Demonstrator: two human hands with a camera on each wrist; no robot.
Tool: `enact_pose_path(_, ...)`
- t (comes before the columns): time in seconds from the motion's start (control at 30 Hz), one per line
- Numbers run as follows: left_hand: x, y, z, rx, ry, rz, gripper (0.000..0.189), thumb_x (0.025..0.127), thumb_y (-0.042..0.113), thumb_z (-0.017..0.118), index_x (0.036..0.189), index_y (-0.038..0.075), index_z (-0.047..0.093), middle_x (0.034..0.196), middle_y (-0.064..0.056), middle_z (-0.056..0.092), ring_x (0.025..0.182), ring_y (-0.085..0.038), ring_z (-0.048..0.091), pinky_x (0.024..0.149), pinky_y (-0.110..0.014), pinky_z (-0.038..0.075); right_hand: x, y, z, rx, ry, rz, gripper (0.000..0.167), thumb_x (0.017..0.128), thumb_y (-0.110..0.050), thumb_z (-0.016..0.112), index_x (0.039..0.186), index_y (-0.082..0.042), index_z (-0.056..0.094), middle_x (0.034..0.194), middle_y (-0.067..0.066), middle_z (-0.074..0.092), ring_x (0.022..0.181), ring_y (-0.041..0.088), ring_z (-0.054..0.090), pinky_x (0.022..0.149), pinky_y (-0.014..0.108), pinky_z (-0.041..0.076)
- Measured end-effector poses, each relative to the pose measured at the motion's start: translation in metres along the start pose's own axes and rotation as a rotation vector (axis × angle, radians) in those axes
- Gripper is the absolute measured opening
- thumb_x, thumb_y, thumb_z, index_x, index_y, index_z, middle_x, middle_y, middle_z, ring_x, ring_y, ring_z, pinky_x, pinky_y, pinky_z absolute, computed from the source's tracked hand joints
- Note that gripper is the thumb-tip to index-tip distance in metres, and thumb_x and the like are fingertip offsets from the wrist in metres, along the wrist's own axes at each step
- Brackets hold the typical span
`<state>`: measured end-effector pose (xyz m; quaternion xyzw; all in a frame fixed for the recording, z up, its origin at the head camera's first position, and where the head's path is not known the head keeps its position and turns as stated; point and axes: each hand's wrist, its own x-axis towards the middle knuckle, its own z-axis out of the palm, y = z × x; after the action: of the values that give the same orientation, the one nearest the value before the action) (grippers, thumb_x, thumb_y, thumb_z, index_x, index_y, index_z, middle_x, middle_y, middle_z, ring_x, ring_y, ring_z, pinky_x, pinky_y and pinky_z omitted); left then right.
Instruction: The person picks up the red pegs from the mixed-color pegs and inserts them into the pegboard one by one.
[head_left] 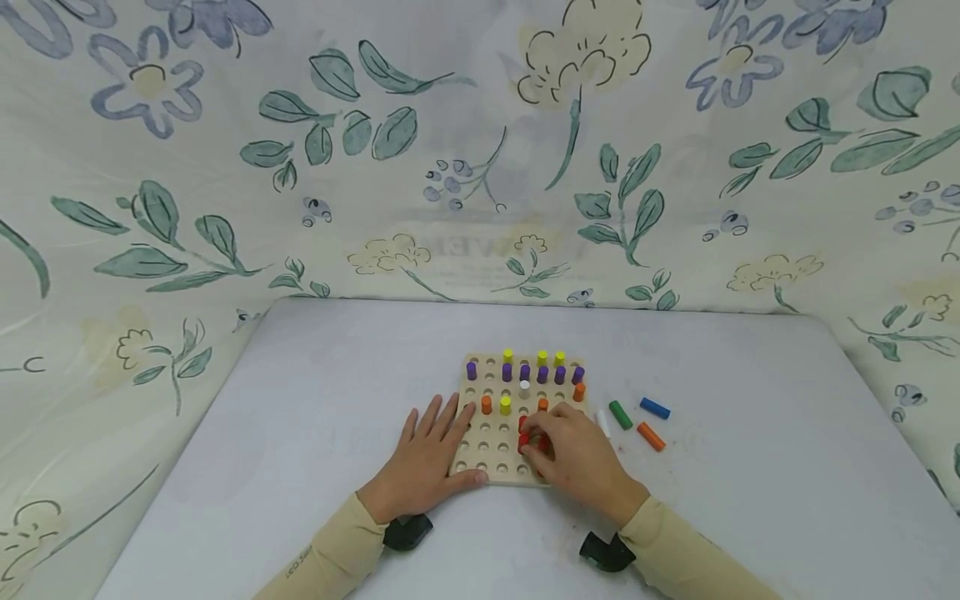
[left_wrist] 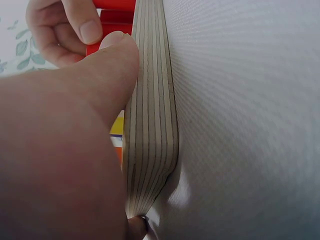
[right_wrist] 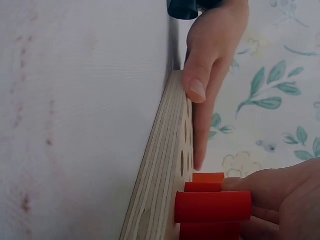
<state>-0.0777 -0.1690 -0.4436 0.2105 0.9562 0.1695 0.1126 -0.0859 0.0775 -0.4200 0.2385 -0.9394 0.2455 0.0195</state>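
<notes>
A wooden pegboard (head_left: 492, 457) lies on the table with rows of round holes. My left hand (head_left: 423, 471) rests along its left side, fingers stretched out over the edge and thumb at the near left corner. My right hand (head_left: 581, 458) pinches a red peg (head_left: 523, 444) between thumb and forefinger at the board's right half. More red pegs (right_wrist: 212, 206) stand beside those fingertips in the right wrist view. Farther back in the board are purple pegs (head_left: 542, 374), yellow pegs (head_left: 506, 406), orange pegs (head_left: 487, 405) and a white peg (head_left: 524, 389). The right hand hides part of the board.
Right of the board lie a loose green peg (head_left: 620, 415), a blue peg (head_left: 655, 408), an orange peg (head_left: 651, 437) and a white peg (head_left: 603, 423). Black wrist devices (head_left: 607, 552) sit under both forearms. A flowered cloth (head_left: 480, 150) hangs behind the white table (head_left: 300, 375).
</notes>
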Motion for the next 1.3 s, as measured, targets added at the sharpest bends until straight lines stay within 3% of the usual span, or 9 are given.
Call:
enact_pose_path(0.27,0.0,-0.001,0.001,0.003,0.005,0.001,0.094,0.095,0.064,0.054,0.161,0.007,0.019,0.167,-0.019,0.01,0.153,-0.042,-0.001,0.116,-0.067,0.002,-0.002,-0.002,-0.004,0.037,0.037,0.009,0.021,0.087,-0.023,0.081,0.105,-0.015,0.074,0.092,-0.007,0.065,0.087,0.009,0.053,0.074,0.026,0.053)
enact_pose_path(0.57,0.0,-0.001,0.001,0.009,0.005,0.006,0.094,0.095,0.064,0.054,0.161,0.007,0.019,0.166,-0.02,0.01,0.153,-0.042,0.0,0.116,-0.068,0.002,-0.007,-0.001,-0.009,0.15,0.126,0.007,0.021,0.088,-0.013,0.079,0.107,-0.01,0.073,0.091,-0.002,0.064,0.078,0.015,0.053,0.065,0.023,0.048)
enact_pose_path(0.83,0.0,0.0,0.001,0.009,0.003,-0.002,0.094,0.095,0.063,0.055,0.161,0.007,0.019,0.167,-0.019,0.009,0.153,-0.042,-0.001,0.116,-0.067,0.002,-0.013,0.005,-0.015,0.219,0.161,0.018,0.023,0.087,-0.013,0.081,0.108,-0.009,0.072,0.087,-0.008,0.06,0.077,0.014,0.055,0.064,0.021,0.048)
enact_pose_path(1.0,-0.001,0.001,0.0,-0.003,0.01,0.002,0.093,0.095,0.062,0.056,0.161,0.006,0.02,0.166,-0.02,0.011,0.153,-0.043,0.001,0.116,-0.068,0.003,-0.019,0.01,-0.018,0.229,0.191,0.018,0.022,0.087,-0.011,0.08,0.108,-0.009,0.072,0.093,-0.004,0.065,0.08,0.015,0.056,0.067,0.025,0.051)
enact_pose_path(1.3,-0.001,0.001,-0.002,-0.023,0.012,0.012,0.093,0.096,0.061,0.056,0.161,0.005,0.02,0.166,-0.021,0.011,0.152,-0.044,0.002,0.115,-0.069,0.004,-0.027,0.022,-0.027,0.226,0.215,0.054,0.023,0.088,-0.013,0.079,0.109,-0.008,0.072,0.09,-0.007,0.063,0.081,0.015,0.057,0.063,0.027,0.046)
